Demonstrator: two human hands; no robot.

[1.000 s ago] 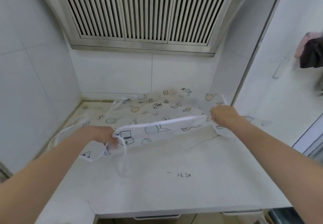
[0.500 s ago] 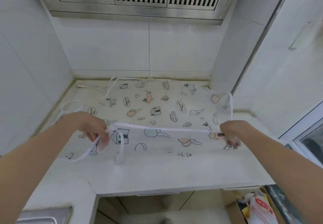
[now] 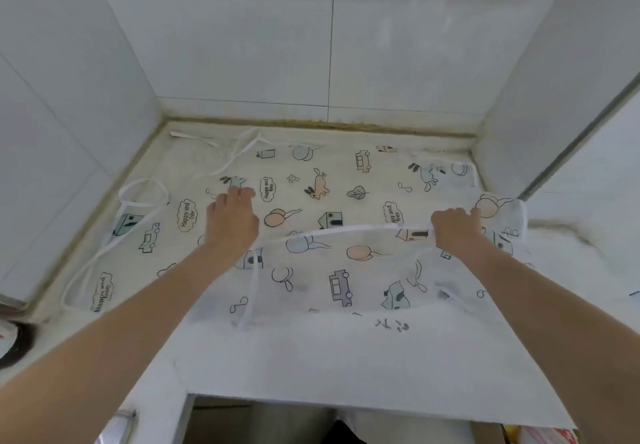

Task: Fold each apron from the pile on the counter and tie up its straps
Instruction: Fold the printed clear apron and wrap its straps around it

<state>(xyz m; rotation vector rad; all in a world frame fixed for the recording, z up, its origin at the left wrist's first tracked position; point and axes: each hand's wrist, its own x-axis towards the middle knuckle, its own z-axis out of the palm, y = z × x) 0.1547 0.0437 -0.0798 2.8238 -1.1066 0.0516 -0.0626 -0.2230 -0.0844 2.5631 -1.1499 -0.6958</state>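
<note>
While the apron (image 3: 322,222) is spread flat over the far half of the counter (image 3: 311,357), the first fold is judged to be in hand. Its white-trimmed near edge is pinched by the right hand (image 3: 455,227) at the right; the left hand (image 3: 230,216) is laid flat, fingers relaxed, left of centre. Next, that edge must be carried across and the loose straps (image 3: 145,197) at far left gathered.

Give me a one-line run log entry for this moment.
apron spread on counter | left hand flat on it | right hand gripping white-trimmed edge | straps untied
</note>
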